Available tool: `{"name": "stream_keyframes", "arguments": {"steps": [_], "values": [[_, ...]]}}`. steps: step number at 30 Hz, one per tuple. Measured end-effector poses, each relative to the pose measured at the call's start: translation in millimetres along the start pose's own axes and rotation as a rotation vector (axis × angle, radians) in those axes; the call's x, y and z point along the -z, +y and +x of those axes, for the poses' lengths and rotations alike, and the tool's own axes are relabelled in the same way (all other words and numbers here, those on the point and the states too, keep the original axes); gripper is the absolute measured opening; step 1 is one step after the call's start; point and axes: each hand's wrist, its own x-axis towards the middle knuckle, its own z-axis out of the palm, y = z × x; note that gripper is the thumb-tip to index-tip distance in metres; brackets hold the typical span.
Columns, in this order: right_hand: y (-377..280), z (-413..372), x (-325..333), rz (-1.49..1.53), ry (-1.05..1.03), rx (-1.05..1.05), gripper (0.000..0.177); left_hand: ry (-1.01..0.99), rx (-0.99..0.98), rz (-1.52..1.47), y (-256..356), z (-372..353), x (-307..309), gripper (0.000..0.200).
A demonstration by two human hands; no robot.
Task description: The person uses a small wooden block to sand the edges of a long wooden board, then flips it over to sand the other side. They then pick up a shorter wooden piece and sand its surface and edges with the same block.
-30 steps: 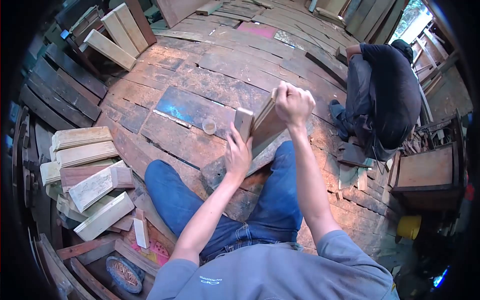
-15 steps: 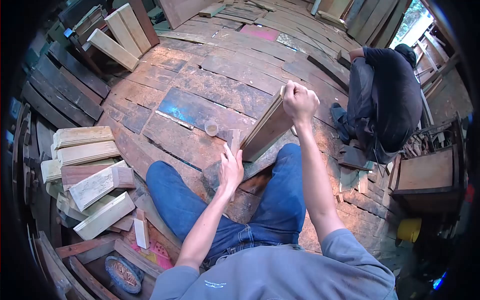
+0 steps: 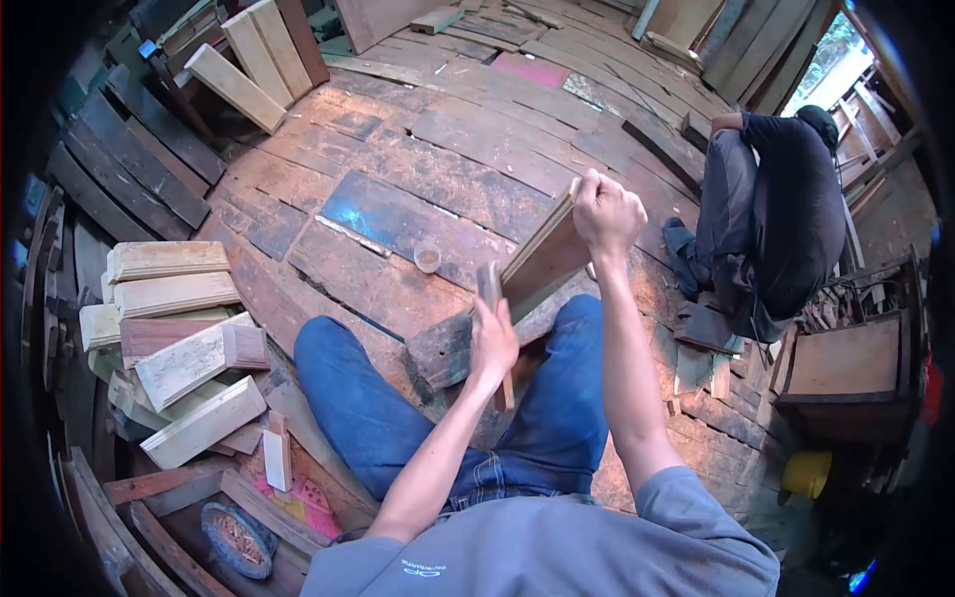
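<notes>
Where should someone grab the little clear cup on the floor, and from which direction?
I'd come from above and close the fingers around opposite sides, just below the rim. The clear cup looks round and upright on the floorboards, with nothing over its mouth and room around its sides. I'd squeeze gently and keep it level, since I can't tell what's inside.

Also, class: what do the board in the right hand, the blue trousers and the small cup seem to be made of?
Board: wood, apparently unpainted; plain brown face, grooved edge.
Blue trousers: probably denim, worn; uneven blue, pale stitching at the waist.
Small cup: see-through, plastic or glass, I can't tell which; brownish tones show within a pale rim.
</notes>
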Motion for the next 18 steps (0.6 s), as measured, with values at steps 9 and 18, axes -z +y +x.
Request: {"name": "stream_keyframes", "arguments": {"steps": [9,18], "values": [[-18.4,-12.4,4.7,0.036,0.008,0.077,0.038,0.020,-0.205,-0.034,52.2,-14.5,15.5,0.070],[-22.8,-13.0,-0.8,-0.025,0.053,0.108,0.040,-0.069,-0.017,-0.085,1.8,-6.0,12.6,0.070]]}}
